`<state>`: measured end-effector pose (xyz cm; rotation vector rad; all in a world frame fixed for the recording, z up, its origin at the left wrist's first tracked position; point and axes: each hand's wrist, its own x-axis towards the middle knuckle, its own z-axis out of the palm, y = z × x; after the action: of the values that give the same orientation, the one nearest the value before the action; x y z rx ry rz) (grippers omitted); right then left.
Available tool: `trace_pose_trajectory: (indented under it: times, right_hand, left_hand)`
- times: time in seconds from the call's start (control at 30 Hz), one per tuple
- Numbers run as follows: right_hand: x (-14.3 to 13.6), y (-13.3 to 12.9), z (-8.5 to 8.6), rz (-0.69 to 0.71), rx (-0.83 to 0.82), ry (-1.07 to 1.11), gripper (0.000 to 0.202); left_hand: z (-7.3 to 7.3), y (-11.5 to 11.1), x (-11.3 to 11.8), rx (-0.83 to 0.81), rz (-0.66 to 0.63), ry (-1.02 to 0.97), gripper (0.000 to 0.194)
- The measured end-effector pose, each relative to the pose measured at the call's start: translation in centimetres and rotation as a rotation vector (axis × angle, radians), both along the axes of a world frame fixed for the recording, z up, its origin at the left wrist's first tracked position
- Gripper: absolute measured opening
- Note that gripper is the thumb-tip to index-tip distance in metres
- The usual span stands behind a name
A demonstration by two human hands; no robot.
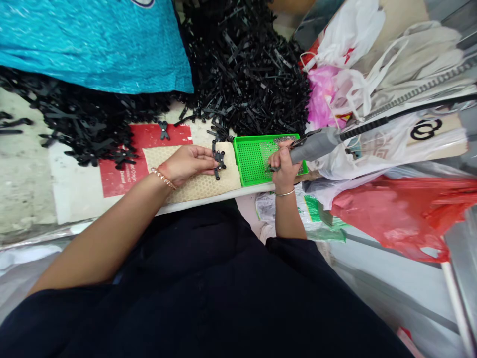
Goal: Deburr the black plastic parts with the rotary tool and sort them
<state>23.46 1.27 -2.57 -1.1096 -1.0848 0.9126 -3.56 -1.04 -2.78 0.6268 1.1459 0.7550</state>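
Note:
My left hand (192, 164) pinches a small black plastic part (219, 160) over a beige honeycomb-patterned mat (190, 188). My right hand (285, 161) is wrapped round a grey handheld tool (315, 146), whose black cable leads off to the right. Beneath the right hand lies a green perforated tray (251, 161) with small metal pieces in its right part. One joined black piece (163, 130) rests by itself on the red printed sheet (115, 176), left of the mat.
A large heap of black plastic parts (249, 74) fills the back. A blue bag (97, 44) covers its left side. Plastic bags, among them a red one (406, 209) and a pink one (322, 94), crowd the right. The bench's front edge runs close to my body.

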Motion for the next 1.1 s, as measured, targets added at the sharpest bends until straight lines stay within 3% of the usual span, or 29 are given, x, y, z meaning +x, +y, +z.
trace_pose_trajectory:
  times: [0.1,0.23,0.4,0.57,0.77,1.1]
  right_hand:
    - [0.0,0.0,0.5,-0.007,0.005,0.009,0.054]
    - [-1.2,0.3,2.5,-0.075,0.045,0.041,0.055]
    - [-6.7,1.0,4.3,0.093,0.024,0.109,0.059]
    - [-11.4,2.2,2.9,0.266,-0.024,0.147,0.062]
    - [-11.7,3.0,1.0,0.363,-0.036,0.088,0.056]
    - [-12.3,2.6,1.5,0.279,-0.094,0.127,0.055]
  left_hand:
    - [0.2,0.0,0.1,-0.008,0.010,-0.007,0.033]
    - [0.3,0.0,0.3,-0.009,0.017,-0.022,0.032]
    - [0.1,0.0,0.4,0.008,0.019,-0.038,0.033]
    - [-0.1,0.1,0.4,0.032,0.011,-0.053,0.033]
    - [-0.1,0.0,0.4,0.056,-0.011,-0.059,0.033]
    - [0.0,0.0,0.4,0.054,-0.017,-0.057,0.029]
